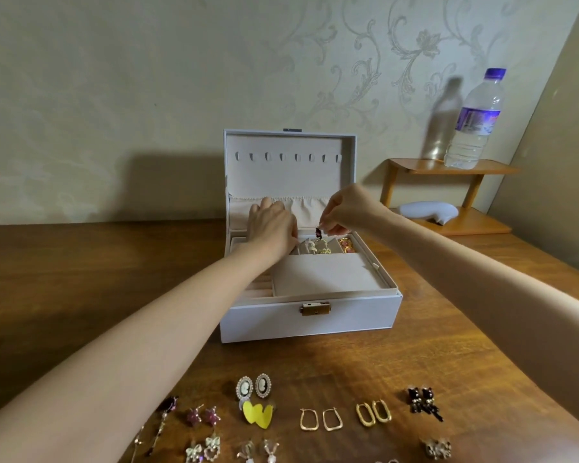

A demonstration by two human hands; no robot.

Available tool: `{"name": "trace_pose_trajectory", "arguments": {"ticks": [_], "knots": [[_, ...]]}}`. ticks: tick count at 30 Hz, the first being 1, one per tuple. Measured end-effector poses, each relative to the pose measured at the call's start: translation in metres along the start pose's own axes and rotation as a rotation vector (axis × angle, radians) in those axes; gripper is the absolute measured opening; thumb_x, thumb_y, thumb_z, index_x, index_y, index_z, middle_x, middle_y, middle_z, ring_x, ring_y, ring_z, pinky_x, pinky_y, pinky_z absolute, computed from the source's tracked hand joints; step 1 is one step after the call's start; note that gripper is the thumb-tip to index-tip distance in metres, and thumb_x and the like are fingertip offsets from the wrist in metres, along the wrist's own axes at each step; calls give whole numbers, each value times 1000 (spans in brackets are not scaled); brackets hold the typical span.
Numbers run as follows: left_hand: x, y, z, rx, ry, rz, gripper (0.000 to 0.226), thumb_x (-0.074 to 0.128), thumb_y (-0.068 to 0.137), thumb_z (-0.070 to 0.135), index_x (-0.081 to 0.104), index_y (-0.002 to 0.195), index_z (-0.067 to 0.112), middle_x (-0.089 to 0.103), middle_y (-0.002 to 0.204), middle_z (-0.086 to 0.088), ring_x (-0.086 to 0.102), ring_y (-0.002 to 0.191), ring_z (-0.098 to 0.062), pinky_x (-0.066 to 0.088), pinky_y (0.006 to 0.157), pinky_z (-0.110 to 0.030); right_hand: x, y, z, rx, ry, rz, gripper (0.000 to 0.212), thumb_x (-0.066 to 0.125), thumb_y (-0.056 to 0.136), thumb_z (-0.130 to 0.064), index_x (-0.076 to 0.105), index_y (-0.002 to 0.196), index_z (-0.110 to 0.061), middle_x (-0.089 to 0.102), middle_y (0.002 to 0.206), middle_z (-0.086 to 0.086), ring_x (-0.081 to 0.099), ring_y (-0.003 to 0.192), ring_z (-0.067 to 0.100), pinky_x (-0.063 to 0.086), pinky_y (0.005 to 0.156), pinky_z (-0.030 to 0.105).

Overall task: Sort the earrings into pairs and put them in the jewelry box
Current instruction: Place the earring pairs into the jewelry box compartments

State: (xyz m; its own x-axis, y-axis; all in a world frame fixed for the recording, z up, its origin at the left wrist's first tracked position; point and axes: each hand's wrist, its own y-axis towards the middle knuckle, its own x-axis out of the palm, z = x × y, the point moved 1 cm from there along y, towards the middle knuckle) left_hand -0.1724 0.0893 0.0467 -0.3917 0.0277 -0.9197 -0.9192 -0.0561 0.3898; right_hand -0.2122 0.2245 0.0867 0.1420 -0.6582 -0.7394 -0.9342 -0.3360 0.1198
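Observation:
A white jewelry box (311,320) stands open in the middle of the wooden table, lid upright. My right hand (346,208) pinches a small dark red earring (318,232) above the box's back compartments. My left hand (271,225) rests inside the box at the back left, fingers curled down; what they touch is hidden. Gold earrings (325,250) and orange ones (345,244) lie in the back compartments. Paired earrings lie in rows near me: cameo ovals (254,386), yellow hearts (257,414), gold hoops (321,420), gold oval hoops (373,412), dark dangles (423,402), pink stars (203,416).
A water bottle (475,121) stands on a small wooden shelf (448,168) at the back right, with a white object (428,210) on the shelf's lower level. A patterned wall rises close behind the box. More earrings (437,447) lie at the table's near edge.

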Motion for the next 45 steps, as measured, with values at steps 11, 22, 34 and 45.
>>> {"name": "trace_pose_trajectory", "arguments": {"ticks": [11,22,34,45], "knots": [[6,13,0,-17,-51,-31,17,70,81,28,72,89,13,57,109,-4,41,112,-26,33,94,-35,-5,-11,0,-62,71,-22,9,68,76,8,66,71,0,69,80,20,67,69,23,58,64,24],[15,16,1,1,-54,10,23,70,79,36,69,85,14,57,108,-4,43,107,-25,34,88,-34,2,-13,5,-61,73,-33,5,69,76,6,66,75,1,70,82,20,67,67,21,56,58,19],[0,17,-9,-8,19,-91,31,71,75,41,69,97,19,57,111,-2,41,111,-24,32,93,-34,2,-13,6,-57,96,-31,4,69,77,4,67,79,2,70,82,19,67,68,20,55,57,17],[3,17,-10,12,-12,-15,18,68,82,31,68,94,18,58,109,-1,42,108,-24,34,91,-34,23,-5,0,-19,133,-12,6,64,72,11,67,77,8,69,82,27,67,69,28,59,74,39]]}}
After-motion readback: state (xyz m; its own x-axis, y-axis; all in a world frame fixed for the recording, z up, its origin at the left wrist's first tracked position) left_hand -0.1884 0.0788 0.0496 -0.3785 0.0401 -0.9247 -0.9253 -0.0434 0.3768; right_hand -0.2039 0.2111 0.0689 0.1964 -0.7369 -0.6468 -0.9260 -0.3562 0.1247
